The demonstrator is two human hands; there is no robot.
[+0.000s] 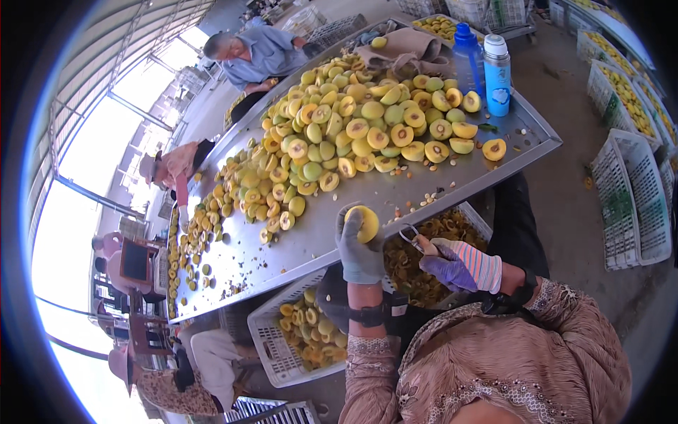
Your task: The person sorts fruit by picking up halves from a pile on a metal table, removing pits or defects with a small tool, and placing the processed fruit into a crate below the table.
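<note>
My left hand (359,249), in a grey glove, grips a yellow halved fruit (366,222) just above the near edge of the long metal table (311,240). My right hand (459,265), in a purple and striped glove, holds a small metal pitting tool (411,235) whose loop end points at the fruit. A big heap of yellow-green fruit halves (353,134) covers the table beyond my hands. Loose pits (424,201) lie scattered by the table edge.
Below the table edge stand a white crate of fruit halves (304,336) and a crate of pits and scraps (424,261). Two blue bottles (487,71) stand at the table's far right corner. Other people work along the far and left sides. Stacked white crates (632,198) stand at right.
</note>
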